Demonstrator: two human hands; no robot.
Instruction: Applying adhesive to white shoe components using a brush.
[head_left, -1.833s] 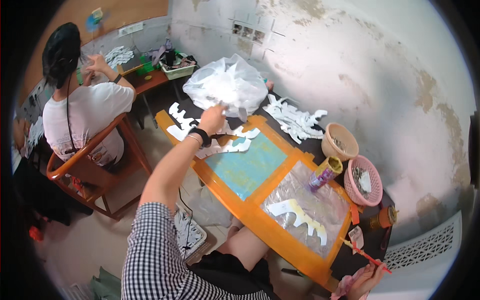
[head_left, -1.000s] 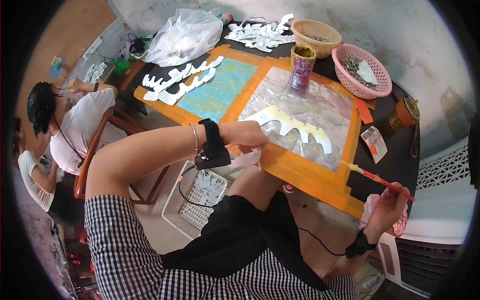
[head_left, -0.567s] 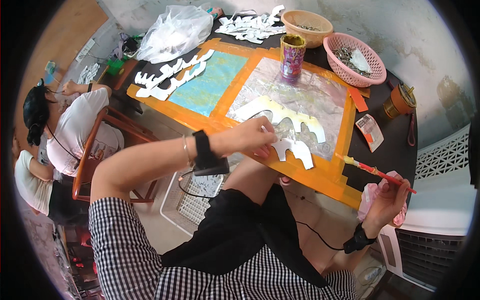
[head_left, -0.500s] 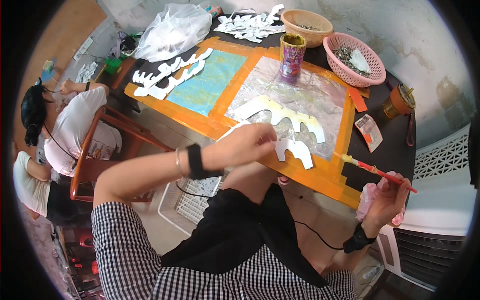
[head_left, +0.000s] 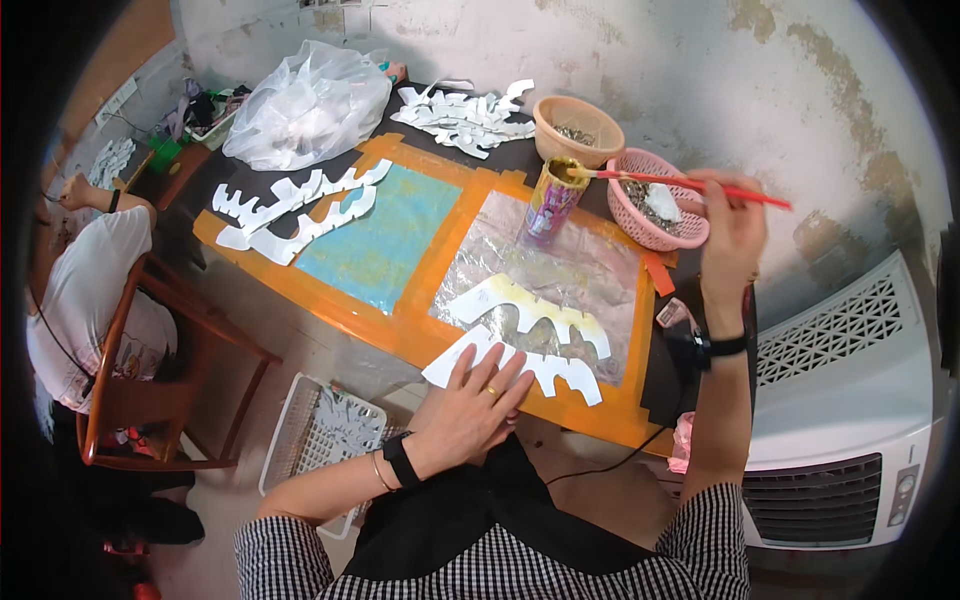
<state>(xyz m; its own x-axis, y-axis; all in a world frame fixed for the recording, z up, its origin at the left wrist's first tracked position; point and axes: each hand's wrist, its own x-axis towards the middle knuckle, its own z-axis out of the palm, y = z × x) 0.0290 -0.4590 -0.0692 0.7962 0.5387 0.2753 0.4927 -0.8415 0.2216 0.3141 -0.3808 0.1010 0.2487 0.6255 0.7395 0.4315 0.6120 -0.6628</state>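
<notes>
My left hand [head_left: 476, 402] lies flat, fingers stretched out, on a white scalloped cut-out strip [head_left: 572, 378] at the table's near edge; the palm hides part of the strip. Up at the right, my right hand [head_left: 736, 235] grips a thin red-handled brush [head_left: 640, 177]. The brush's pale tip is at the mouth of a tall, colourful can [head_left: 548, 208] with yellowish residue round its rim. Between the can and my left hand, a second cut-out strip [head_left: 535, 312], smeared yellow along its upper edge, rests on the plastic-covered panel.
Behind the can stand a peach basket [head_left: 603, 143] and a pink basket [head_left: 628, 208] holding small metal bits. More white strips [head_left: 290, 215] lie at left, near a plastic bag [head_left: 300, 120]. A white air cooler [head_left: 840, 410] stands right; a seated person [head_left: 100, 270] works at left.
My right hand has swung up and inward, bringing the brush from the right table edge to the can. My left hand has come down flat onto the near strip. The view has shifted.
</notes>
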